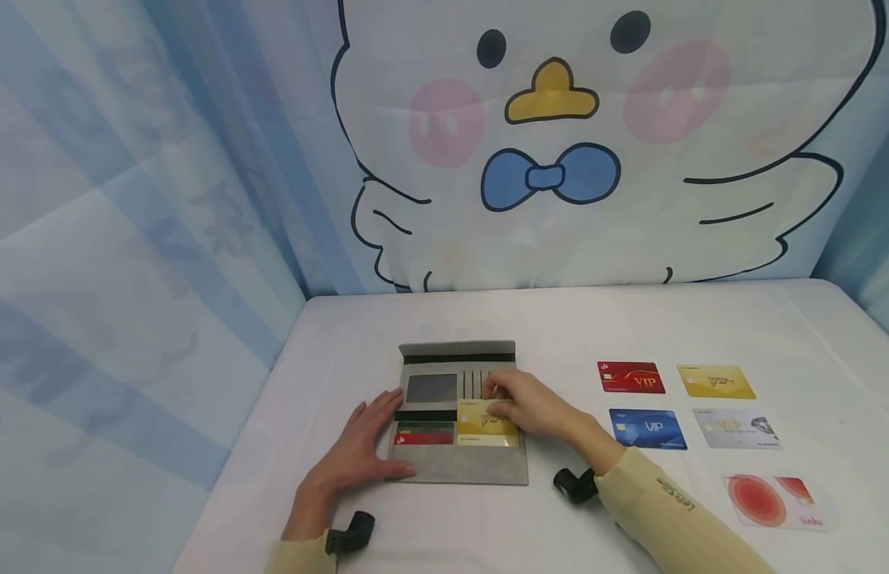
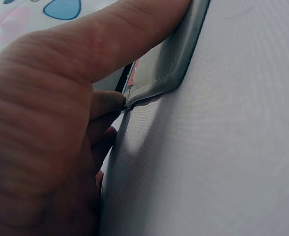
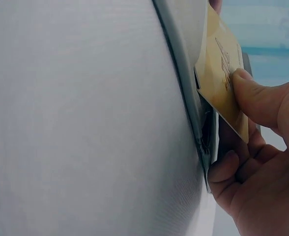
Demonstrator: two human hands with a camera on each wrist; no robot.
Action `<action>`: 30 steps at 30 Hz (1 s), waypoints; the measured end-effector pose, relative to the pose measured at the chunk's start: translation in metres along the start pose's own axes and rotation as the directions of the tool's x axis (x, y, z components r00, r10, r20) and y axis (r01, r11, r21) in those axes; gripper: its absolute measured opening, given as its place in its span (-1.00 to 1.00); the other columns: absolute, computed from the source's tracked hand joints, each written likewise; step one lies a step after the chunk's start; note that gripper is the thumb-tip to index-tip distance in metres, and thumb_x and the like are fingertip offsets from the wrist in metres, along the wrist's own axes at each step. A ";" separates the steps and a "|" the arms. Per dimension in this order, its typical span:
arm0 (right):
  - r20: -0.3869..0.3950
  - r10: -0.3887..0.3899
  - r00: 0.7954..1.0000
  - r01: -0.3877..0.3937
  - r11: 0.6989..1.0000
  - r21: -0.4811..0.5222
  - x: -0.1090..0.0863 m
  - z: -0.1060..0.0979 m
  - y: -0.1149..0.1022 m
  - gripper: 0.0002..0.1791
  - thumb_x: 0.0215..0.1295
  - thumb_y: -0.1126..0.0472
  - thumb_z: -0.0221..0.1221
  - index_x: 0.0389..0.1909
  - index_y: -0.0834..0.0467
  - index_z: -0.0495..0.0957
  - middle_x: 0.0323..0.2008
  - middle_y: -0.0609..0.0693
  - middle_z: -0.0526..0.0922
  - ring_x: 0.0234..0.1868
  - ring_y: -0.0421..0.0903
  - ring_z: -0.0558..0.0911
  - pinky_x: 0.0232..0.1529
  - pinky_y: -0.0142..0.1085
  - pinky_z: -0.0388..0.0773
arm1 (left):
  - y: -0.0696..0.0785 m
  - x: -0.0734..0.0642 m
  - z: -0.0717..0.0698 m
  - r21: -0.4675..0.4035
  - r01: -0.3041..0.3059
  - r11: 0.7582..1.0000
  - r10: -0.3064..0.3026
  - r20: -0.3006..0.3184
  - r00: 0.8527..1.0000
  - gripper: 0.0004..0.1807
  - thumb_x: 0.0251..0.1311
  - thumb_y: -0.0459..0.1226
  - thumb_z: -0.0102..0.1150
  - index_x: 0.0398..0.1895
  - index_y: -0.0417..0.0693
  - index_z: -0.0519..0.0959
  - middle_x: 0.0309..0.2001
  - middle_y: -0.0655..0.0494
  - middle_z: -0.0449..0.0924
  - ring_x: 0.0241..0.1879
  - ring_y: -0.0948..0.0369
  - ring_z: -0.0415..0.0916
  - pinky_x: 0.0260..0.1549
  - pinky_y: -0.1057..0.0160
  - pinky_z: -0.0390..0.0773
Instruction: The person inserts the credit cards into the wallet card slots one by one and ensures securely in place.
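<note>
An open grey card wallet (image 1: 458, 470) lies on the table, with a dark window and several narrow slots in its upper half. My right hand (image 1: 533, 402) pinches a gold card (image 1: 480, 434) between thumb and fingers. In the right wrist view the gold card (image 3: 223, 73) slants over the wallet (image 3: 186, 83), its lower part at a pocket. My left hand (image 1: 365, 446) rests spread on the wallet's left edge, fingers at the side and thumb (image 2: 120, 37) stretched over the lower flap. A red card (image 1: 424, 438) shows in the lower left pocket.
Right of the wallet lie a red VIP card (image 1: 631, 377), another gold card (image 1: 717, 382), a blue VIP card (image 1: 647, 429), a silver VIP card (image 1: 734, 429) and a white card with red circles (image 1: 774, 502). A patterned curtain (image 1: 544, 239) hangs behind the white table (image 1: 559, 319).
</note>
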State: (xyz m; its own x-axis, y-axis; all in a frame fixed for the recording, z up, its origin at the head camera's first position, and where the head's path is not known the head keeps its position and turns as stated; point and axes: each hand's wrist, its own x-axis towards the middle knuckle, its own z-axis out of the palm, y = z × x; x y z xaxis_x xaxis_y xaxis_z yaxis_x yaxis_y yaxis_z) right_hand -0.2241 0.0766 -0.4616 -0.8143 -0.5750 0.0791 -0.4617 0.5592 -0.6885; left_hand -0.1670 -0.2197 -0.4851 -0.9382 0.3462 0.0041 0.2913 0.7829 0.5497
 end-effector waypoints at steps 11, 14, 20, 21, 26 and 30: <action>0.049 -0.018 0.999 0.018 1.000 -0.001 0.003 -0.002 0.000 -0.88 0.19 0.32 0.23 -0.28 0.09 0.51 -0.40 -0.15 0.48 -0.35 -0.18 0.45 -0.31 -0.31 0.49 | -0.002 -0.001 -0.001 0.000 0.001 1.000 -0.001 0.005 1.000 0.16 -0.29 0.25 0.38 0.44 0.11 0.08 0.43 0.25 -0.01 0.41 0.23 -0.19 0.35 0.05 -0.27; 0.065 0.003 0.998 -0.002 1.000 -0.011 0.004 -0.003 -0.001 -0.88 0.19 0.31 0.23 -0.27 0.08 0.53 -0.41 -0.15 0.48 -0.36 -0.18 0.45 -0.31 -0.31 0.49 | -0.002 -0.001 -0.001 0.005 0.000 1.000 0.000 0.007 1.000 0.16 -0.28 0.26 0.37 0.45 0.11 0.08 0.43 0.24 -0.01 0.41 0.23 -0.19 0.35 0.05 -0.27; 0.069 0.021 0.997 -0.019 0.999 -0.033 0.005 -0.004 -0.005 -0.89 0.18 0.30 0.24 -0.29 0.08 0.53 -0.43 -0.15 0.48 -0.38 -0.18 0.44 -0.35 -0.30 0.47 | -0.002 0.001 -0.001 0.019 0.004 1.000 -0.004 0.004 1.000 0.17 -0.28 0.26 0.38 0.45 0.12 0.08 0.43 0.24 -0.01 0.41 0.24 -0.18 0.35 0.07 -0.25; 0.068 0.021 0.997 -0.018 0.999 -0.037 0.005 -0.004 -0.004 -0.89 0.19 0.30 0.24 -0.29 0.08 0.53 -0.43 -0.16 0.48 -0.38 -0.18 0.44 -0.36 -0.30 0.47 | -0.002 0.001 -0.001 0.019 0.006 1.000 -0.007 0.008 1.000 0.17 -0.28 0.26 0.37 0.45 0.14 0.07 0.43 0.26 -0.02 0.41 0.25 -0.19 0.35 0.08 -0.26; 0.048 0.025 0.999 -0.024 0.999 -0.024 0.004 -0.001 -0.004 -0.90 0.18 0.33 0.23 -0.32 0.09 0.54 -0.44 -0.15 0.49 -0.39 -0.19 0.44 -0.35 -0.30 0.47 | -0.001 0.001 0.000 0.015 0.003 1.000 -0.003 0.012 1.000 0.17 -0.28 0.26 0.37 0.45 0.13 0.07 0.43 0.25 -0.02 0.41 0.24 -0.19 0.35 0.06 -0.26; 0.020 0.049 0.999 -0.049 0.999 0.005 0.002 0.002 -0.004 -0.91 0.19 0.32 0.23 -0.35 0.08 0.52 -0.45 -0.15 0.49 -0.39 -0.18 0.45 -0.34 -0.30 0.47 | -0.001 0.000 0.000 0.014 -0.008 1.000 0.008 -0.002 1.000 0.16 -0.29 0.25 0.39 0.44 0.10 0.10 0.43 0.23 0.01 0.41 0.23 -0.18 0.35 0.04 -0.25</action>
State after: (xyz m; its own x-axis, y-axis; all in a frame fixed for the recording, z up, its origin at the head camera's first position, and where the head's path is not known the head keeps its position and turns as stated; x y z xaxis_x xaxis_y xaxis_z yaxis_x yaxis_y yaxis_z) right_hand -0.2236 0.0724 -0.4600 -0.8287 -0.5589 0.0313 -0.4198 0.5835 -0.6952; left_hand -0.1674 -0.2203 -0.4856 -0.9363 0.3511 0.0104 0.3011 0.7872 0.5382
